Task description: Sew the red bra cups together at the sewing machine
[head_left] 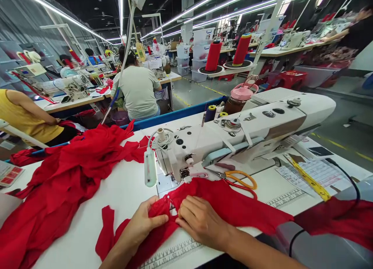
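Observation:
Both hands are on a piece of red fabric [227,201] in front of a white sewing machine [204,140]. My left hand [142,222] pinches the fabric between thumb and fingers, left of a small gap where white shows. Close beside it, my right hand [201,220] has its fingers curled down on the cloth. The fabric spreads right across the table and hangs below my left hand. Near the needle area, the fabric's upper edge lies just in front of the presser foot. A lit lamp [150,168] hangs left of the machine head.
A heap of red fabric [72,175] covers the table's left side. Orange-handled scissors [236,177] lie behind the cloth. A yellow tape measure [309,177] rests on papers at right. Red thread cones [213,56] stand above; a pink-lidded jug [240,96] is behind the machine. Several people sit at other machines.

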Demonstrator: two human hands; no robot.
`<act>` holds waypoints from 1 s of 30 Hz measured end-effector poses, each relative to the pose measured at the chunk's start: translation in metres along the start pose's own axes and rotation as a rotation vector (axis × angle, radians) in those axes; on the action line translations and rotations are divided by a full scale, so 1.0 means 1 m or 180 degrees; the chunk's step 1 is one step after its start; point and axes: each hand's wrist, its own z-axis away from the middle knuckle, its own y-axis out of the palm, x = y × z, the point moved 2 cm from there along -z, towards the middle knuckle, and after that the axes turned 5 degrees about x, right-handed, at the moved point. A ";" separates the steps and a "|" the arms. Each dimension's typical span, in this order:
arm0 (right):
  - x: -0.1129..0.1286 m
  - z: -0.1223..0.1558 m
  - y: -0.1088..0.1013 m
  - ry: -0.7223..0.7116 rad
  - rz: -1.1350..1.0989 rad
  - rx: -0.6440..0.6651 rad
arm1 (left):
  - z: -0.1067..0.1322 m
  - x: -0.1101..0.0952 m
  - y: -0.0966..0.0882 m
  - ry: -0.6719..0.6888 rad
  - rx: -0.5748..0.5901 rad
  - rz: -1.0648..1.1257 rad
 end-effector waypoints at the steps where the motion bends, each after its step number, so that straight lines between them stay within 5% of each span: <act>1: 0.000 0.000 0.000 -0.0011 0.0011 -0.0012 | 0.000 0.001 0.000 0.0016 -0.0001 0.0067; 19: 0.002 -0.001 -0.002 -0.0018 0.0120 -0.0111 | -0.001 0.007 -0.005 0.0081 0.0029 0.0481; 30: 0.003 0.000 -0.001 0.0012 0.0139 -0.0066 | -0.001 0.005 0.000 0.0061 -0.0313 -0.0164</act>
